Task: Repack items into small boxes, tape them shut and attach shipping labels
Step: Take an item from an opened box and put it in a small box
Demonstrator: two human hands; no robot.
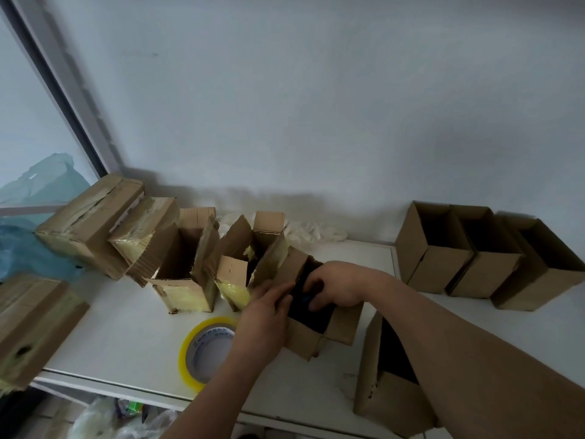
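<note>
Small box point(311, 335), one, plain brown corrugated card, mid-table point(126, 324), mouth upward, tilted. Right hand point(337, 286) curled inside over dark contents (possibly pinching something blue); left hand point(269, 307) flat-fingered against its side. Three empty open boxes point(474, 258) at right. Tape roll point(205, 350), one, yellowish ring, lying flat.
</note>
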